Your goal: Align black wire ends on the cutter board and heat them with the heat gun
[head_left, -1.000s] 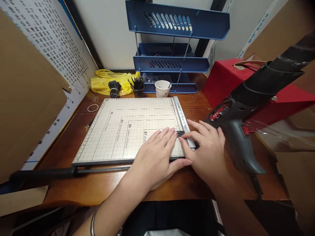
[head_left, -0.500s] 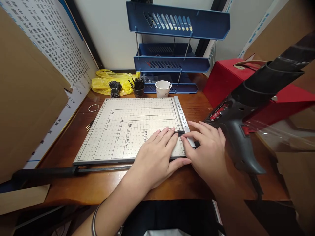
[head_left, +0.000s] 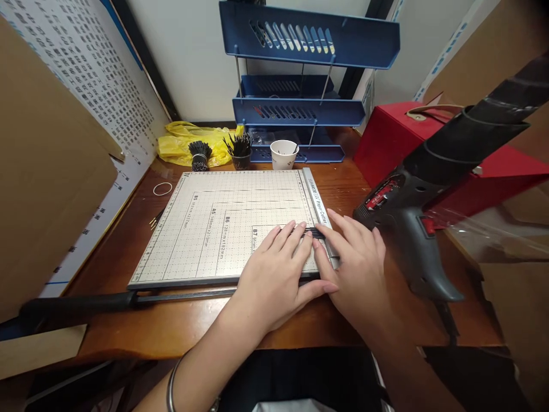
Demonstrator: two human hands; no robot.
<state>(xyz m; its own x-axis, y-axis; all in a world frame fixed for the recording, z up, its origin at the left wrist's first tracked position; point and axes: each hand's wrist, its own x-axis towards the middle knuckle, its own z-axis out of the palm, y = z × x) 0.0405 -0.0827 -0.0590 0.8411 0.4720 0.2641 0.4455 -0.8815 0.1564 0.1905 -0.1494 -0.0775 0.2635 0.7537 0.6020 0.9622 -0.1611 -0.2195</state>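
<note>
A brown wooden desk [head_left: 128, 252] carried everything, with a blue three-tier plastic letter tray [head_left: 300, 86] at the back and a red box [head_left: 386, 137] to the right. A large black heat gun [head_left: 429, 189] loomed just beside the right hand. The grey gridded paper cutter board [head_left: 214, 223] lay flat in the middle, its black-handled blade arm [head_left: 107, 300] lowered along the near edge. The left hand [head_left: 274, 274] lay flat, fingers spread, on the board; the right hand [head_left: 360, 269] rested open beside it. Both sets of fingertips pressed a small bunch of thin black strips [head_left: 314, 232] against the board's right-hand ruler rail [head_left: 317, 200].
</note>
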